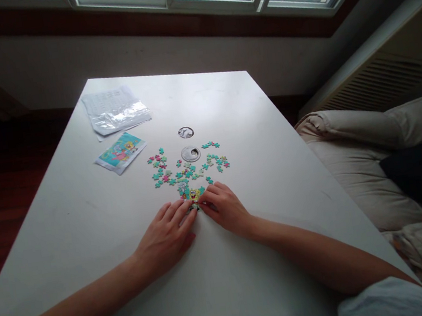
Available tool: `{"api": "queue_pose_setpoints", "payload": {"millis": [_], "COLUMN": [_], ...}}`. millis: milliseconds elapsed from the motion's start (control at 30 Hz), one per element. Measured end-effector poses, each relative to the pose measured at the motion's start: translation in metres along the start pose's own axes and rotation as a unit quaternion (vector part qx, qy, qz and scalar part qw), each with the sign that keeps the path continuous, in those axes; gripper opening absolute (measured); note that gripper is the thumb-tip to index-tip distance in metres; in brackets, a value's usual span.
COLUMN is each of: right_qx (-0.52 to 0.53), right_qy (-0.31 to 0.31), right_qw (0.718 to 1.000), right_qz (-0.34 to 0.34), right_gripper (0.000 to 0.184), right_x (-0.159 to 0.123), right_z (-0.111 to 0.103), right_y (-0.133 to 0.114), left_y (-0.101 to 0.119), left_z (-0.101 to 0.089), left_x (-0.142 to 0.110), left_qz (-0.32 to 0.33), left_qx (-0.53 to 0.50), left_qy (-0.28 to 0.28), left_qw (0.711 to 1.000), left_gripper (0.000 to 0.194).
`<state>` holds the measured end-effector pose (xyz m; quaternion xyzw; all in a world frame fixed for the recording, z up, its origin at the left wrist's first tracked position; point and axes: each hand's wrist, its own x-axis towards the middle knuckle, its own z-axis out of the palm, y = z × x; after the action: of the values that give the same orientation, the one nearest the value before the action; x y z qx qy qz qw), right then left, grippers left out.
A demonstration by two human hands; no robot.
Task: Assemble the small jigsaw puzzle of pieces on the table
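Note:
A partly joined jigsaw puzzle [183, 187] with cartoon figures lies on the white table, close in front of me. My left hand [166, 232] rests over its lower left side, fingers stretched out and fingertips on the pieces. At the puzzle's right edge, my right hand [226, 207] has its fingers bent and closed in a pinch on a puzzle piece, mostly hidden by the fingertips. Loose puzzle pieces [211, 162], mostly teal with some pink and yellow, lie spread behind both hands. My fingers cover the lower part of the joined section.
A small picture sheet [120, 152] with the cartoon print lies left of the pieces. Behind it are papers in a clear plastic bag [118, 111]. Two round fittings [190, 153] are set in the white table [227, 103]. A beige sofa [345, 160] stands along the right side.

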<state>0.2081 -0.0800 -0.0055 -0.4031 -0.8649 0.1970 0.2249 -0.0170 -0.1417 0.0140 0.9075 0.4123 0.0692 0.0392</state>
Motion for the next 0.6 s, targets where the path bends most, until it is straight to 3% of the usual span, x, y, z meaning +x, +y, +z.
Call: {"api": "queue_pose_setpoints", "payload": {"millis": [400,600], "right_qx": [-0.010,0.033], "right_qy": [0.004,0.061], "right_qw": [0.999,0.994], "right_qz": [0.046,0.082], "right_gripper": [0.010,0.010], "right_x": [0.001,0.005], "right_z": [-0.001,-0.007], "right_y": [0.000,0.013], "left_y": [0.000,0.000], "left_z": [0.000,-0.002], "left_x": [0.000,0.000], "left_qz": [-0.002,0.003], "left_qx": [-0.008,-0.012], "left_qy": [-0.007,0.004], "left_qw": [1.000,1.000], "left_gripper": [0.045,0.042]}}
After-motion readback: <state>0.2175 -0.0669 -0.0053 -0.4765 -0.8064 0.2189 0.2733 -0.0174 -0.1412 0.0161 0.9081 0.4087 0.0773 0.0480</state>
